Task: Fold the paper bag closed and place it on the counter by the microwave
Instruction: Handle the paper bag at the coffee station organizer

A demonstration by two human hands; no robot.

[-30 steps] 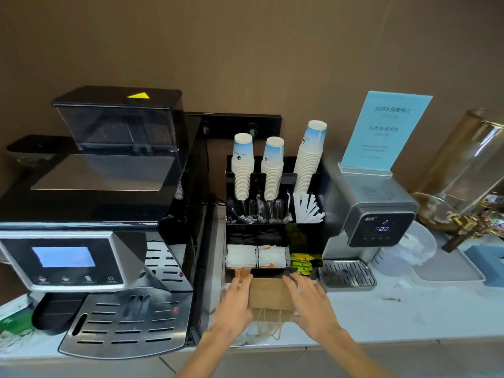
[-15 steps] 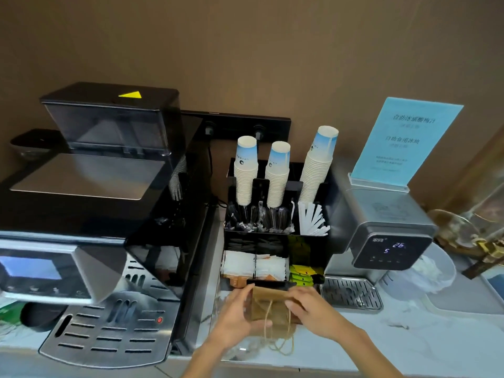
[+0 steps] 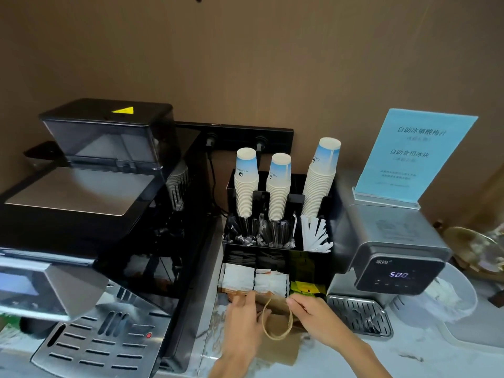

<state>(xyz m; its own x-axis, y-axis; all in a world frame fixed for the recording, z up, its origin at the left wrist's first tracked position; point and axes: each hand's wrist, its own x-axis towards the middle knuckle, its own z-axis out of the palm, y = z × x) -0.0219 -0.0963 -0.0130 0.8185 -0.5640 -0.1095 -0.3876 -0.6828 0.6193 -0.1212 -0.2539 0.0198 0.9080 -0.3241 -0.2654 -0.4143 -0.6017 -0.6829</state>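
Note:
A brown paper bag (image 3: pixel 275 323) with a twine handle (image 3: pixel 278 320) lies flat on the marble counter (image 3: pixel 409 356), just in front of the black condiment organizer (image 3: pixel 278 249). My left hand (image 3: pixel 242 320) presses on the bag's left side, fingers curled over its top edge. My right hand (image 3: pixel 313 315) pinches the bag's upper right edge, thumb and fingers closed on the paper. The handle loop rests on the bag between both hands. No microwave is in view.
A large coffee machine (image 3: pixel 90 255) fills the left side. Stacks of paper cups (image 3: pixel 278 186), stirrers and sachets sit in the organizer. A grey dispenser (image 3: pixel 392 255) with a drip tray (image 3: pixel 360 315) and a blue sign (image 3: pixel 414 156) stands right.
The camera has moved closer and tilted. Both hands stay on the bag; its top now lies lower and flatter, and the handle loop has flopped onto the bag's face.

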